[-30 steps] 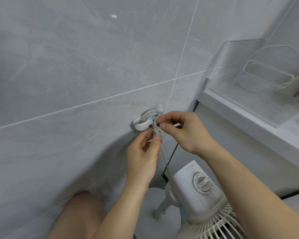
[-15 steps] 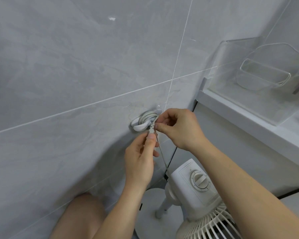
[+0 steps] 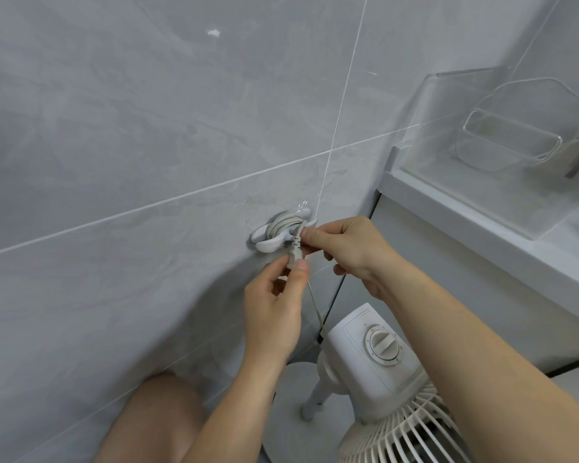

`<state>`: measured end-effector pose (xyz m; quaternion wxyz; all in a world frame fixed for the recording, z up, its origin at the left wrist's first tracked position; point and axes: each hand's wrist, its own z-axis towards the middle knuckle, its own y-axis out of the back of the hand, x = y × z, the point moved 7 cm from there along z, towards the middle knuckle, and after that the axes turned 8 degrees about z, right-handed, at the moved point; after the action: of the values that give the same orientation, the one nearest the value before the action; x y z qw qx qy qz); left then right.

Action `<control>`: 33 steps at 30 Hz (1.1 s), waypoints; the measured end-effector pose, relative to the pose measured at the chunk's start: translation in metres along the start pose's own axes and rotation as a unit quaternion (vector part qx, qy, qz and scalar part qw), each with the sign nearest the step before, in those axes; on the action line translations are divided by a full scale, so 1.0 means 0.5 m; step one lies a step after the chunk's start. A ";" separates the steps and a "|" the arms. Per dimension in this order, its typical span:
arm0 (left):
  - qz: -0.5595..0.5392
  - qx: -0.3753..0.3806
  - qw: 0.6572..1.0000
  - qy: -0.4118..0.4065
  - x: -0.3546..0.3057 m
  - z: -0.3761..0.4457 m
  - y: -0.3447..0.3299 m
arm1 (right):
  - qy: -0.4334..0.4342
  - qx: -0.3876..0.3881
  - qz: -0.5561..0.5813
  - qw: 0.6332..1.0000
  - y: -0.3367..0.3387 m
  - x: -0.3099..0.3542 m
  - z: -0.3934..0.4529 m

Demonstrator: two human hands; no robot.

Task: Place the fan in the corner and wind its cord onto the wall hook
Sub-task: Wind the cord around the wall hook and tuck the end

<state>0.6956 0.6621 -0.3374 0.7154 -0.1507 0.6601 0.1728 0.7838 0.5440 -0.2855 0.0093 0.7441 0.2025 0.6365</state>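
Your left hand (image 3: 274,309) pinches the plug (image 3: 295,257) between thumb and forefinger, the other fingers loosely curled below it. Your right hand (image 3: 345,248) has its thumb and forefinger closed on the cord (image 3: 283,225) just above the plug, right at the wall hook (image 3: 268,240). You seem to hold it this way so that one hand keeps the wound turns from slackening while the other steers the loose end; most likely you are tucking or locking that end in.

Several turns of cord already sit on the hook, which is fixed to the grey tiled wall (image 3: 147,145) a little left of the corner. A thin run of cord drops from your hands down behind the fan (image 3: 378,349); whether it is taut or slack there is hard to tell, as your left hand covers part of it.

The fan stands on the floor below, in the corner between the wall and a white cabinet (image 3: 465,295), so that part of the task looks done. Your knee (image 3: 154,419) is low on the left, near the wall. On the counter (image 3: 482,222) sits a clear plastic holder (image 3: 502,142), well apart from the work. Nothing blocks the hook except your own fingers crowding it.
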 end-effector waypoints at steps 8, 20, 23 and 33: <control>0.014 -0.001 1.000 -0.018 0.004 -0.001 -0.006 | -0.039 0.015 0.015 0.999 -0.004 -0.012 0.013; -0.025 -0.044 0.999 0.018 0.024 0.007 0.017 | 0.001 0.023 -0.035 0.999 -0.016 0.000 0.015; -0.032 -0.042 0.998 0.028 0.031 0.009 0.015 | 0.052 0.011 -0.087 0.995 -0.017 0.010 0.015; -0.043 -0.062 0.997 0.035 0.049 0.020 -0.005 | 0.178 -0.003 -0.268 0.947 -0.017 0.026 0.017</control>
<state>0.7072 0.6655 -0.3613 0.6876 -0.2292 0.6659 0.1767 0.7911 0.5579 -0.2772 0.1457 0.5367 0.3905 0.7336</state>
